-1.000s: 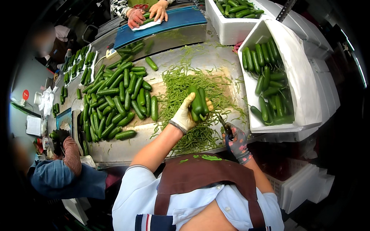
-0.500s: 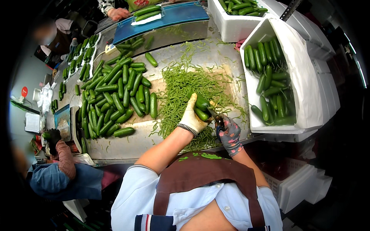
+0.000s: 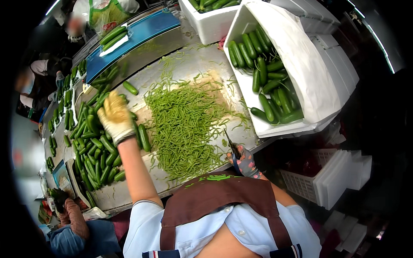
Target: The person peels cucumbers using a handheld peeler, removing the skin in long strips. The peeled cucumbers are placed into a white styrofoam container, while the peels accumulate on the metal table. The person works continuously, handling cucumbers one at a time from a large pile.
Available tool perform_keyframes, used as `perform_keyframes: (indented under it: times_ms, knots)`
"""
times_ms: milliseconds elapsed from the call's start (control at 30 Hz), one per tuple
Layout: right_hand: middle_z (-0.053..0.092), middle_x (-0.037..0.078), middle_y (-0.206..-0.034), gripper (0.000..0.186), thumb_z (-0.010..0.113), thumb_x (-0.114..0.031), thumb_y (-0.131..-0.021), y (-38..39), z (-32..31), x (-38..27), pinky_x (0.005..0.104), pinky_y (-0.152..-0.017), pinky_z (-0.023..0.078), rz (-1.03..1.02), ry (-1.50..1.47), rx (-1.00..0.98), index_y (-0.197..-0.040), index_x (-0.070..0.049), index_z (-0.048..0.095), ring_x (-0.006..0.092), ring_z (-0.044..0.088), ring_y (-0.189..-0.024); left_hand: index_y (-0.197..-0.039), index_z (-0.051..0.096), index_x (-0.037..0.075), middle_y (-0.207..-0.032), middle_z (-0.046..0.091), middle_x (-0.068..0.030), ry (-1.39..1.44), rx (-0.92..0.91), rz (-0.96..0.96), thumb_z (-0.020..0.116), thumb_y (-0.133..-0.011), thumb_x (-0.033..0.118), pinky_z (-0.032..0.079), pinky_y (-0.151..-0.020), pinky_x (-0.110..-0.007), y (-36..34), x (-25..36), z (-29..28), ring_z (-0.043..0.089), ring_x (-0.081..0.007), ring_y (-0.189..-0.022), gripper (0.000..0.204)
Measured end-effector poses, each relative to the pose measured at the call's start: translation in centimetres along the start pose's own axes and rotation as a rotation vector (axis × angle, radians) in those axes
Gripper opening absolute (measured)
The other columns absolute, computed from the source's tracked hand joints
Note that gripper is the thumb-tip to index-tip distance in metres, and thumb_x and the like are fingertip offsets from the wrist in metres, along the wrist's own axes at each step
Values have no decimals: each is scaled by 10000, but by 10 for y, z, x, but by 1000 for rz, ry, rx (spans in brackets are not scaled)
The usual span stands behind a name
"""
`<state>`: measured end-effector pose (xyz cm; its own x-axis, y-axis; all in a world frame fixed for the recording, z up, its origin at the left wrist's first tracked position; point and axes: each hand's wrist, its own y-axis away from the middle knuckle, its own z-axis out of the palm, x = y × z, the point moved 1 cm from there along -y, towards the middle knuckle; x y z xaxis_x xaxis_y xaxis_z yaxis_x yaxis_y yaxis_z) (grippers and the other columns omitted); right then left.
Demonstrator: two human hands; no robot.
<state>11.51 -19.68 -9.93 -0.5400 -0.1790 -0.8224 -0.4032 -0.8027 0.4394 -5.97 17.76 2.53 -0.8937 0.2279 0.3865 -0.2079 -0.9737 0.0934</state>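
My left hand (image 3: 116, 116), in a cream and yellow glove, reaches open over the right part of a heap of green cucumbers (image 3: 92, 152), palm down with fingers apart. My right hand (image 3: 245, 161), in a grey patterned glove, grips dark scissors with blue handles (image 3: 233, 146), blades pointing up near the table's front edge. Between my hands lies a broad scatter of thin green trimmings (image 3: 180, 127) on the metal table (image 3: 161, 64).
At the right stands a foam box of cucumbers (image 3: 329, 79), with another box (image 3: 211, 32) behind it and a white crate (image 3: 297, 176) below. A blue board (image 3: 152, 23) holds wrapped cucumbers. Co-workers stand at the top and left; one hand (image 3: 60, 198) is at lower left.
My left hand has moved up and left from the trimmings to the heap and let go of the cucumbers. My right hand has drawn back with the scissors. The view has swung.
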Motion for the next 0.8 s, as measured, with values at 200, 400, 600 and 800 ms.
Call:
perform_keyframes:
  times_ms: [200, 400, 600, 800]
  knots:
    - [551, 98, -879, 298, 486, -171, -821, 23, -11, -13, 211, -566, 435, 37, -66, -70, -1073, -19, 435, 112, 523, -670, -1170, 445, 84, -1147, 487, -72, -1083, -1020, -437, 603, -741, 176, 384, -884, -323, 119, -203, 49, 461, -191, -1051, 467]
    - [533, 66, -846, 390, 444, -337, -854, 44, -21, -29, 217, -561, 419, -289, 547, 96, -1104, -38, 419, 112, 475, -641, -1218, 358, 124, -1191, 422, -108, -1741, -1935, 429, 683, -576, 362, 209, -983, -449, 154, -316, 63, 321, -304, -1164, 758]
    - [526, 86, -820, 426, 463, -363, -835, 29, -57, -4, 246, -541, 432, -116, 300, 16, -1096, -29, 414, 138, 482, -602, -937, 584, 111, -955, 539, -101, -2118, -2108, 271, 723, -499, 361, 280, -942, -402, 157, -333, 83, 455, -272, -1016, 522]
    - [520, 106, -794, 463, 481, -388, -815, 18, -66, 9, 276, -522, 444, 11, 264, -66, -1088, -21, 410, 163, 489, -564, -971, 547, 76, -1037, 516, -125, -2030, -2112, 442, 701, -547, 345, 261, -950, -432, 159, -314, 83, 452, -299, -1039, 525]
